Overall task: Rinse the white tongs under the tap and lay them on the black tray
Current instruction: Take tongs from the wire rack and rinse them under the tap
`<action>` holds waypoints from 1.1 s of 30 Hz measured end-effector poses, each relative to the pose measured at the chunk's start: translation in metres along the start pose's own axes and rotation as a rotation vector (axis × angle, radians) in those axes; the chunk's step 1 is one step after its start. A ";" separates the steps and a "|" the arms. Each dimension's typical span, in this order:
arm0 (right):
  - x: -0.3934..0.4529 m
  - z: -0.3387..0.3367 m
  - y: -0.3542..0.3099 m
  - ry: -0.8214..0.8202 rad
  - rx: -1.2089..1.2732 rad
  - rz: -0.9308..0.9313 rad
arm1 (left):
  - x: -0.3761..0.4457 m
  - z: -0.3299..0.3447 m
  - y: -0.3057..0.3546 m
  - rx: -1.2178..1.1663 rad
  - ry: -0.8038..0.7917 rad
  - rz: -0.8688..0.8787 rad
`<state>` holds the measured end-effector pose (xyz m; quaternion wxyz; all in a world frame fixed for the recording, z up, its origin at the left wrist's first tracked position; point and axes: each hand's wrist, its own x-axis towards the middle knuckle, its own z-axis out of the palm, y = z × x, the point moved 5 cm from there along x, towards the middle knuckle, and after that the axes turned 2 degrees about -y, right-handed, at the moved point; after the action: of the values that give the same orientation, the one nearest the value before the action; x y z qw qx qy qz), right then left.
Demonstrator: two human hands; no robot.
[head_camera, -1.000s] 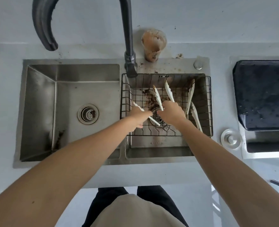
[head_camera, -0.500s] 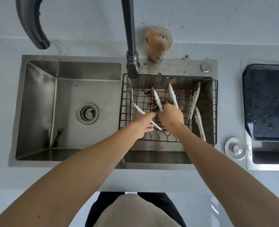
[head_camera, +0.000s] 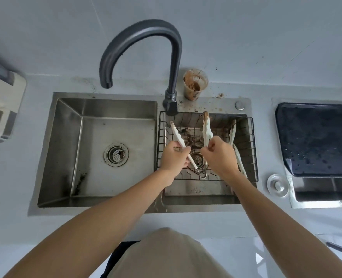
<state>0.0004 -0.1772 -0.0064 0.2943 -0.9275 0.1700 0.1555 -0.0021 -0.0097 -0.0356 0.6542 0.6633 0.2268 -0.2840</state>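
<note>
Head-camera view over a steel double sink: two bare hands work a pair of white tongs above the black wire basket that sits in the sink's right-hand basin. The left hand is closed around one arm of the tongs, whose scalloped tip points up toward the basket's back-left corner. The right hand is closed around the other arm, which stands nearly upright with brown soil at its tip, near the basket's back wall. The two arms meet at a metal hinge loop just in front of the hands, over the basin's drain. A second pair of white tongs lies against the basket's right side, partly hidden by the right wrist. Brown residue stains the basin floor beneath the basket. The dark curved tap rises from the sink's back edge, its spout hanging over the left-hand basin; no water shows at the spout. A soiled plastic cup stands just right of the tap's base. The black tray, beaded with droplets, rests on the counter to the right of the sink, well apart from the tongs.
</note>
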 end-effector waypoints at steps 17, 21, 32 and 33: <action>-0.055 0.059 -0.149 -0.075 -0.012 -0.186 | -0.033 -0.178 0.043 0.135 0.191 0.272; -0.040 0.054 -0.173 -0.110 -0.025 -0.257 | -0.032 -0.205 0.051 0.092 0.242 0.243; 0.033 0.013 -0.175 0.158 -0.106 -0.204 | -0.014 -0.220 0.050 0.066 0.324 0.173; 0.040 0.013 -0.174 0.151 -0.159 -0.224 | -0.013 -0.220 0.049 0.065 0.327 0.163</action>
<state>0.1045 -0.0443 0.0537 0.2220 -0.9701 0.0741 0.0646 0.0392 0.2082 0.0055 0.6078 0.7374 0.2665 -0.1258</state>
